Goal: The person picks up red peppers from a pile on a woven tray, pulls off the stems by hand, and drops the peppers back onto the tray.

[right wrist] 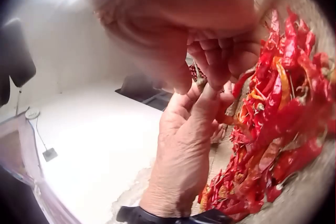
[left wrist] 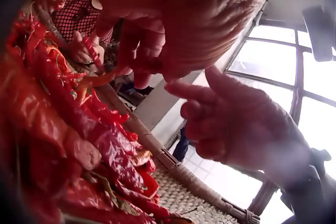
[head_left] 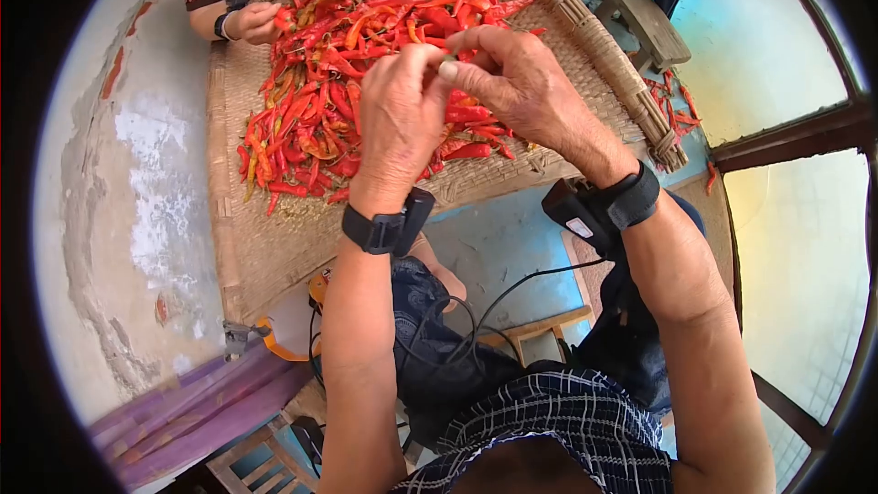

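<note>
Red and orange chilies [head_left: 315, 119] lie heaped on a woven tray [head_left: 274, 252]. Above the heap's near side, the left hand [head_left: 402, 119] grips an orange-red chili [left wrist: 100, 80], mostly hidden by the fingers in the head view. The chili's stem end [right wrist: 199, 80] shows between both hands in the right wrist view. Close against the left fingertips, the right hand [head_left: 526, 82] pinches at the stem with thumb and forefinger. In the left wrist view the left hand [left wrist: 210, 24] fills the top, with the right hand [left wrist: 241, 124] below it.
Another person's hands [head_left: 256, 23] work at the heap's far left. The tray's thick rim [head_left: 594, 32] runs along the right. Beyond it are a wooden stool [head_left: 645, 23] and loose chilies on the floor. A black cable [head_left: 476, 334] hangs over the wearer's lap.
</note>
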A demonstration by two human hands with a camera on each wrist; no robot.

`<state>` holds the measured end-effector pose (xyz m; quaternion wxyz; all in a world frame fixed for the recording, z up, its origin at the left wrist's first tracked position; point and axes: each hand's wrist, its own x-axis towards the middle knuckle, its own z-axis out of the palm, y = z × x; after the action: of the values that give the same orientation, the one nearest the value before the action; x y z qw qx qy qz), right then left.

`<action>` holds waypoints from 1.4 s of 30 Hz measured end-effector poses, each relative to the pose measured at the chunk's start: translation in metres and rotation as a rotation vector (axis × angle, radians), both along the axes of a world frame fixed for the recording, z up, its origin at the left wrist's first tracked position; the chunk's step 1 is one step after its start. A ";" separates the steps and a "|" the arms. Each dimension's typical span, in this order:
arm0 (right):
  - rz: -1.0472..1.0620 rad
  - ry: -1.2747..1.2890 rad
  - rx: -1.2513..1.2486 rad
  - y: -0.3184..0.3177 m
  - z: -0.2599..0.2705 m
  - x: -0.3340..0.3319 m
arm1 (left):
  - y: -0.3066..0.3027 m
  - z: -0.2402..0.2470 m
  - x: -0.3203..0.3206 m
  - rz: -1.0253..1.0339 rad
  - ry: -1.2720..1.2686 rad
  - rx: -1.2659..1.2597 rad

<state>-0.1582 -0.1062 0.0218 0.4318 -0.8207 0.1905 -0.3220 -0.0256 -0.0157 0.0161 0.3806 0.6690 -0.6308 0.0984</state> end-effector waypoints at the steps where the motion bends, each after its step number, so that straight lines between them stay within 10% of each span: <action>1: -0.024 -0.094 0.051 -0.002 -0.007 0.005 | 0.000 -0.003 -0.002 -0.003 -0.013 -0.015; 12: -0.107 -0.193 0.399 -0.010 -0.004 0.005 | 0.014 0.004 0.019 -0.083 0.434 0.159; 15: -0.150 -0.266 0.534 -0.009 0.002 0.005 | -0.006 0.000 0.041 0.053 0.562 -0.188; 18: -0.187 -0.263 0.552 -0.009 0.004 0.002 | -0.012 0.007 0.051 0.338 -0.250 -0.316; 21: -0.222 -0.223 0.322 -0.019 -0.006 0.003 | -0.007 0.001 0.023 0.063 0.245 0.243; 22: -0.230 -0.192 0.271 -0.019 -0.006 0.002 | -0.005 -0.013 0.020 0.013 0.036 0.334; 27: -0.183 -0.180 0.254 -0.016 -0.004 -0.002 | -0.003 -0.020 0.014 0.057 -0.074 0.258; 34: -0.106 0.015 0.258 -0.006 0.001 0.000 | -0.001 -0.001 0.005 -0.076 0.618 0.111; 42: -0.167 -0.408 0.706 -0.016 0.001 -0.003 | 0.002 0.001 0.034 0.088 0.506 0.287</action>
<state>-0.1610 -0.1225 0.0233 0.6879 -0.5233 0.2657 -0.4270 0.0080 -0.0137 0.0169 0.4225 0.7461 -0.4936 -0.1455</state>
